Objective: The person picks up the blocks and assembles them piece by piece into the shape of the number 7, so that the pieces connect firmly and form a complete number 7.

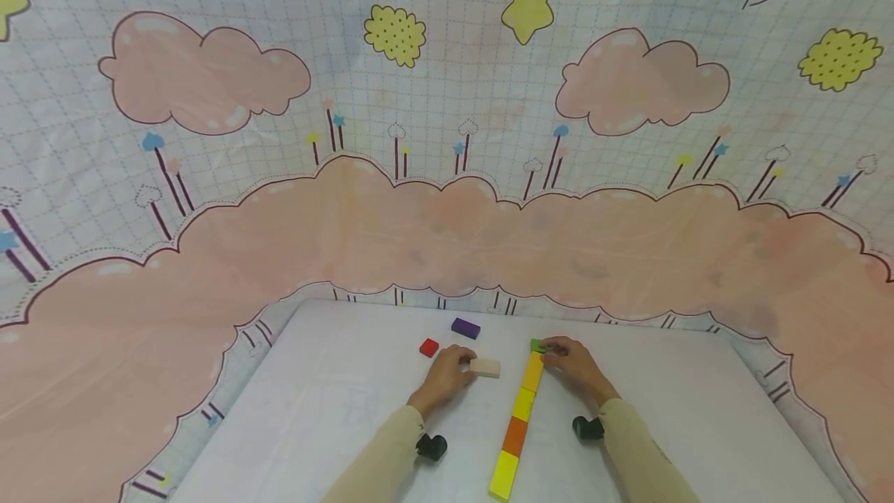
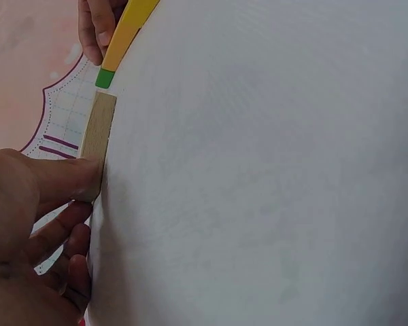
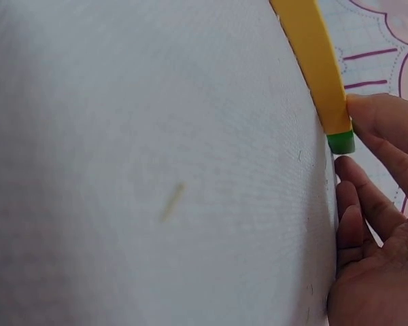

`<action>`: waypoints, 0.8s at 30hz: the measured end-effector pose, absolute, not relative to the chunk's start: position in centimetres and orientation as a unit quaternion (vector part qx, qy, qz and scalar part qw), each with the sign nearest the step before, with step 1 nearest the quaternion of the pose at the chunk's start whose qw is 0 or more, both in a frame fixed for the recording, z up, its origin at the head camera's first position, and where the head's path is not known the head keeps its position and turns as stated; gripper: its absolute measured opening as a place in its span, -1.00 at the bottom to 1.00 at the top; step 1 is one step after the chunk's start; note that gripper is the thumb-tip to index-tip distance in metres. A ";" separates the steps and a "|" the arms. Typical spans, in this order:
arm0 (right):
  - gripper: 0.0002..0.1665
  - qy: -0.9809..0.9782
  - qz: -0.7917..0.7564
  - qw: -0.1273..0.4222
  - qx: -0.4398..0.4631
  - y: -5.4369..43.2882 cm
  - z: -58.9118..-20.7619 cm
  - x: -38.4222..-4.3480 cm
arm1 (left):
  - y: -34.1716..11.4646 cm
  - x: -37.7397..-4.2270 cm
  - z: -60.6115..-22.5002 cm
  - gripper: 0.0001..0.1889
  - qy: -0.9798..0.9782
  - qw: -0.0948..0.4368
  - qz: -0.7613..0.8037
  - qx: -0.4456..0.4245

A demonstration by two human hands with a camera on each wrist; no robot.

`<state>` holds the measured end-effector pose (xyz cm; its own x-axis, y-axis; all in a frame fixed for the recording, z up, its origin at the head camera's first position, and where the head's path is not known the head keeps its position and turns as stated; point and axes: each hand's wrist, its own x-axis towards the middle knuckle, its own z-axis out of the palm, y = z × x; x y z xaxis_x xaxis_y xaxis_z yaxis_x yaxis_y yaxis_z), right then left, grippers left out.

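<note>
My left hand [image 1: 447, 375] pinches one end of a plain wooden block [image 1: 485, 368], a pale rectangular piece. In the left wrist view, the thumb and fingers hold the lower end of that wooden block [image 2: 98, 129]. My right hand [image 1: 576, 363] is at a small green block [image 1: 536, 345], its thumb and fingers about the block's side and end. That green block [image 3: 341, 142] touches the end of an amber block [image 1: 533, 371]. Nearer, the same straight row continues with a yellow block [image 1: 524, 404], an orange block [image 1: 514, 437] and another yellow block [image 1: 504, 475].
A red block [image 1: 429, 348] lies just beyond my left hand, and a purple block [image 1: 466, 328] sits farther back. Everything lies on a white tabletop [image 1: 335, 386]. A patterned cloth [image 1: 447, 239] hangs behind the table. Both wrists carry dark camera mounts [image 1: 433, 447].
</note>
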<state>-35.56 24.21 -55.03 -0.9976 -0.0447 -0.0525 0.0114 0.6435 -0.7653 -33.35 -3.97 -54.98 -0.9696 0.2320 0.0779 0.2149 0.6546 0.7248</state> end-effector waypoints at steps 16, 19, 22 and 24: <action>-0.67 0.905 -0.423 0.035 0.001 24.2 -55.1 -35.6 | -3.8 -33.6 -54.7 -0.69 0.905 0.002 0.408 0.117; -0.68 0.904 -0.426 0.034 -0.003 24.3 -55.2 -35.7 | -3.6 -33.7 -54.6 -0.68 0.905 0.002 0.410 0.116; -0.67 0.903 -0.428 0.037 0.001 24.3 -55.3 -35.8 | -3.4 -33.9 -54.5 -0.67 0.904 -0.002 0.412 0.113; -0.66 0.900 -0.434 0.042 0.010 24.3 -55.3 -35.8 | -3.2 -34.0 -54.4 -0.67 0.903 -0.004 0.415 0.109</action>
